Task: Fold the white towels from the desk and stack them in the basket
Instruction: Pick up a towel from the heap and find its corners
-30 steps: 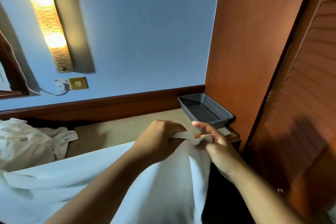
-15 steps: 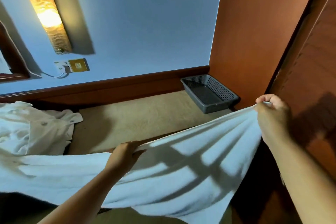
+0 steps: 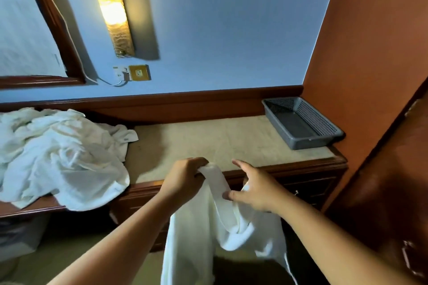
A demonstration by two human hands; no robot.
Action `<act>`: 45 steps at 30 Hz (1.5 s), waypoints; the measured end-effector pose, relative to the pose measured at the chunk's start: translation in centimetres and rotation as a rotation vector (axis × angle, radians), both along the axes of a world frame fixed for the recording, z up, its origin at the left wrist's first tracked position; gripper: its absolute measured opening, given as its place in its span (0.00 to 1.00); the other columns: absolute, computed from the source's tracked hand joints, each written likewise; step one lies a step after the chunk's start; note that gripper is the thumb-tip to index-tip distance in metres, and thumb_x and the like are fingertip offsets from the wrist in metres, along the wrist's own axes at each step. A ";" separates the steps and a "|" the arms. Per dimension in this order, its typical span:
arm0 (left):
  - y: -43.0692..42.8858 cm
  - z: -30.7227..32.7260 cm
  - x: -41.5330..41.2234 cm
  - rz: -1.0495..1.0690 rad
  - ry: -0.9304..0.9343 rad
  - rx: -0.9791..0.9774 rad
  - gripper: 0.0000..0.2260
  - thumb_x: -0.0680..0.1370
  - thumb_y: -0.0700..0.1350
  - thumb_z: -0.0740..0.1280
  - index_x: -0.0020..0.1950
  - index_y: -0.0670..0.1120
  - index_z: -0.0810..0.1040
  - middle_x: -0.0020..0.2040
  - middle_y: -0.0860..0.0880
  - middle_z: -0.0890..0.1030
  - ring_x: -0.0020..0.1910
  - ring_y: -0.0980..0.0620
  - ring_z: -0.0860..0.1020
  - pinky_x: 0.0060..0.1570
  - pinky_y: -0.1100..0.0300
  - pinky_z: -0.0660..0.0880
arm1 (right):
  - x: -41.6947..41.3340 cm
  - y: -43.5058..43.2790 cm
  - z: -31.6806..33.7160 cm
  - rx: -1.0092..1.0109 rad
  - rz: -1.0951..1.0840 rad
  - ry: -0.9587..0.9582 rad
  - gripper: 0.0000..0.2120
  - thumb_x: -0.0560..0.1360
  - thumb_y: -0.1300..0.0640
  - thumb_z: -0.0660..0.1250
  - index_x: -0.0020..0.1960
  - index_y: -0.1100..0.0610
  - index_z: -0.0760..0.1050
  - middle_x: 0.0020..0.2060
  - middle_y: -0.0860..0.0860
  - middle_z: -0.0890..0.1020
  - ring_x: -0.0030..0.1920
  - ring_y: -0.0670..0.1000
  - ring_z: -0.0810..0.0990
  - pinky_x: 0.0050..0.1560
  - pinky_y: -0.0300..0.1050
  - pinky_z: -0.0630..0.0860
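While the desk [image 3: 208, 139] is stretching out just beyond both hands, the pile of unfolded towels [image 3: 58, 155], well to the left of the left hand, is drooping over its front edge and could be dragged off by its own overhang. The towel [image 3: 203, 233] is hanging below the hands, in front of the desk, so nearly all its weight is pulling on one grip and a loosened hold would likely be dropping it to the floor. Beyond the right hand, the basket [image 3: 308, 143] is sitting with nothing in it. The left hand [image 3: 185, 180] is clenching the top hem, while the right hand [image 3: 257, 190] is hovering close beside it, fingers spread, thumb only touching the cloth. The towel is looking white, limp and bunched in loose vertical folds.
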State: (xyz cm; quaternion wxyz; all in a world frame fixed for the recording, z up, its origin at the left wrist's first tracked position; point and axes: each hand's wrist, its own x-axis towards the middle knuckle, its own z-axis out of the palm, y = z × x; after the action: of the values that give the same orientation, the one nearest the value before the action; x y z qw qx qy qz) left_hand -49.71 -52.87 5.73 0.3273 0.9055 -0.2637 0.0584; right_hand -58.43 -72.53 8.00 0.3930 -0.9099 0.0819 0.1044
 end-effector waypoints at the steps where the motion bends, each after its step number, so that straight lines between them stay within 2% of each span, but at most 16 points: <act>1: 0.0 0.5 -0.1 -0.007 -0.019 -0.025 0.15 0.72 0.33 0.66 0.52 0.47 0.85 0.46 0.49 0.85 0.45 0.48 0.82 0.39 0.60 0.74 | 0.6 0.8 -0.1 0.016 0.000 -0.004 0.37 0.69 0.37 0.75 0.73 0.36 0.64 0.57 0.46 0.81 0.58 0.48 0.80 0.51 0.41 0.77; 3: 0.3 1.5 0.2 -0.007 -0.055 -0.054 0.16 0.72 0.33 0.65 0.54 0.46 0.85 0.47 0.50 0.85 0.45 0.51 0.81 0.38 0.67 0.72 | 1.9 2.1 0.0 -0.004 -0.019 -0.053 0.17 0.74 0.38 0.71 0.60 0.41 0.76 0.48 0.45 0.84 0.48 0.46 0.82 0.52 0.48 0.81; 5: 0.7 2.4 0.8 -0.001 -0.072 -0.092 0.16 0.72 0.32 0.66 0.54 0.46 0.85 0.48 0.50 0.84 0.45 0.52 0.80 0.37 0.73 0.69 | 2.6 2.7 0.9 -0.061 -0.042 -0.136 0.09 0.78 0.41 0.66 0.49 0.46 0.78 0.40 0.48 0.83 0.40 0.48 0.81 0.45 0.47 0.81; 8: 1.2 3.9 1.4 0.018 -0.061 -0.183 0.11 0.75 0.35 0.68 0.50 0.46 0.86 0.44 0.52 0.84 0.41 0.54 0.80 0.34 0.68 0.72 | 3.0 3.1 2.8 -0.064 -0.053 -0.260 0.10 0.80 0.43 0.64 0.48 0.48 0.75 0.36 0.52 0.82 0.35 0.49 0.80 0.37 0.45 0.76; 11: 0.9 5.9 1.9 0.012 -0.057 -0.255 0.09 0.74 0.35 0.68 0.43 0.46 0.85 0.36 0.50 0.83 0.34 0.53 0.80 0.30 0.57 0.76 | 2.8 3.5 4.0 -0.041 -0.062 -0.282 0.09 0.79 0.40 0.65 0.51 0.45 0.73 0.38 0.49 0.81 0.37 0.46 0.79 0.38 0.42 0.75; 15: -0.5 8.7 2.2 -0.041 -0.047 -0.328 0.07 0.72 0.35 0.69 0.37 0.46 0.81 0.32 0.48 0.80 0.32 0.47 0.78 0.30 0.49 0.76 | 2.6 4.1 4.7 -0.110 -0.097 -0.368 0.22 0.72 0.33 0.69 0.58 0.45 0.71 0.43 0.44 0.79 0.42 0.43 0.78 0.38 0.41 0.76; 18: -1.1 10.1 2.1 -0.082 -0.055 -0.383 0.08 0.71 0.36 0.71 0.36 0.48 0.79 0.33 0.50 0.80 0.34 0.48 0.77 0.32 0.48 0.77 | 2.9 4.0 4.8 -0.197 -0.158 -0.489 0.15 0.79 0.40 0.64 0.50 0.52 0.77 0.39 0.48 0.81 0.40 0.48 0.79 0.42 0.50 0.78; 22: -0.3 9.7 3.1 -0.141 -0.020 -0.425 0.09 0.72 0.48 0.78 0.39 0.50 0.79 0.34 0.51 0.80 0.33 0.49 0.78 0.31 0.52 0.76 | 3.4 3.1 6.7 -0.056 -0.364 -0.737 0.18 0.80 0.49 0.63 0.35 0.56 0.70 0.27 0.47 0.71 0.29 0.45 0.70 0.31 0.42 0.64; 24: -0.1 8.2 3.2 -0.181 0.103 -0.315 0.11 0.71 0.55 0.78 0.40 0.50 0.80 0.36 0.49 0.82 0.32 0.52 0.79 0.32 0.53 0.76 | 3.5 3.6 8.3 -0.089 -0.373 -0.855 0.17 0.77 0.50 0.62 0.33 0.55 0.64 0.26 0.47 0.67 0.29 0.45 0.67 0.30 0.39 0.61; 26: 0.6 5.3 3.3 -0.259 0.342 -0.214 0.12 0.71 0.55 0.78 0.43 0.48 0.83 0.38 0.49 0.85 0.35 0.54 0.83 0.36 0.52 0.80 | 3.7 4.3 9.5 -0.078 -0.386 -0.905 0.17 0.77 0.52 0.62 0.32 0.50 0.62 0.26 0.44 0.69 0.29 0.43 0.68 0.30 0.35 0.63; 29: 3.0 0.0 4.9 -0.295 0.524 -0.095 0.11 0.72 0.57 0.77 0.42 0.50 0.84 0.38 0.51 0.86 0.36 0.51 0.84 0.39 0.51 0.82 | 3.8 3.6 10.8 0.029 -0.543 -0.919 0.17 0.79 0.52 0.63 0.34 0.51 0.65 0.26 0.40 0.71 0.29 0.43 0.68 0.30 0.37 0.62; 34: 9.7 -5.6 9.2 0.029 0.453 -0.125 0.15 0.76 0.49 0.75 0.31 0.49 0.78 0.25 0.52 0.75 0.24 0.59 0.69 0.29 0.59 0.67 | 3.0 0.5 10.2 -0.033 -0.730 -0.933 0.14 0.79 0.50 0.63 0.38 0.57 0.71 0.28 0.46 0.69 0.29 0.44 0.67 0.31 0.37 0.64; 37: 12.4 -5.5 9.6 0.139 0.383 -0.242 0.19 0.77 0.47 0.74 0.26 0.53 0.76 0.22 0.52 0.69 0.21 0.58 0.65 0.25 0.60 0.60 | 1.9 -0.2 7.5 -0.087 -0.673 -0.766 0.15 0.79 0.54 0.67 0.37 0.61 0.69 0.28 0.49 0.68 0.28 0.45 0.65 0.29 0.40 0.61; 39: 12.5 -4.0 9.8 0.116 0.311 -0.317 0.21 0.78 0.51 0.72 0.25 0.52 0.74 0.21 0.54 0.66 0.21 0.58 0.63 0.24 0.62 0.58 | 1.3 0.2 5.5 -0.034 -0.579 -0.601 0.14 0.72 0.49 0.75 0.38 0.57 0.74 0.28 0.48 0.73 0.29 0.43 0.69 0.32 0.39 0.64; 41: 11.7 -1.4 9.3 0.014 0.241 -0.319 0.25 0.76 0.61 0.70 0.31 0.43 0.74 0.24 0.54 0.66 0.23 0.57 0.64 0.26 0.61 0.61 | 1.3 1.1 3.7 0.054 -0.475 -0.504 0.20 0.61 0.37 0.77 0.42 0.50 0.78 0.30 0.48 0.78 0.33 0.46 0.75 0.38 0.45 0.70; 45: 9.1 4.8 6.5 -0.275 0.068 -0.247 0.25 0.77 0.58 0.71 0.31 0.42 0.68 0.27 0.54 0.63 0.26 0.57 0.63 0.27 0.60 0.60 | 2.7 5.5 2.3 0.041 -0.276 -0.389 0.24 0.64 0.36 0.77 0.58 0.35 0.75 0.30 0.43 0.72 0.32 0.41 0.72 0.38 0.39 0.70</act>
State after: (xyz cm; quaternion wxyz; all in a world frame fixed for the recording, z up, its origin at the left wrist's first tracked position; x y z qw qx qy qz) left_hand -43.16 -43.80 10.56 0.4495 0.8154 -0.3645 0.0146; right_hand -55.72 -67.08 10.34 0.4302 -0.8850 0.1259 -0.1260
